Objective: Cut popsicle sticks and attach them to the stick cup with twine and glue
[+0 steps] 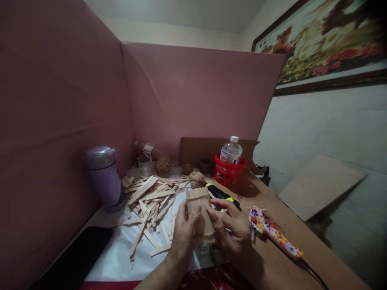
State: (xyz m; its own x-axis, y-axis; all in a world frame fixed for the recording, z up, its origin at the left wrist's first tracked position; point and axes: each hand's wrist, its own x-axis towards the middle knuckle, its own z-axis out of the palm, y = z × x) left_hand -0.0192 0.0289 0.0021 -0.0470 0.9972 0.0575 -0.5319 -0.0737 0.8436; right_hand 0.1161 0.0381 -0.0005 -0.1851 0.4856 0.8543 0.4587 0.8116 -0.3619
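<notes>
Between left hand [183, 230] and right hand [236, 230], stick panel [203, 220] clasped, fingers closed; left fingertips hidden behind.

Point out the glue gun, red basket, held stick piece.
Glue gun [271, 230], head view: flowered body.
Red basket [226, 174], head view: outer wall.
Stick piece [204, 218], head view: middle sticks.

I hold a pale wooden-stick piece [200, 215] roughly upright, its top leaning a little to the left. Its flat sticks stand side by side, their rounded ends making a scalloped upper edge. A twine band [198, 197] crosses just below that edge, and frayed twine [208, 235] shows near the bottom. It is nearer me than the red basket [225, 173], to its left.
</notes>
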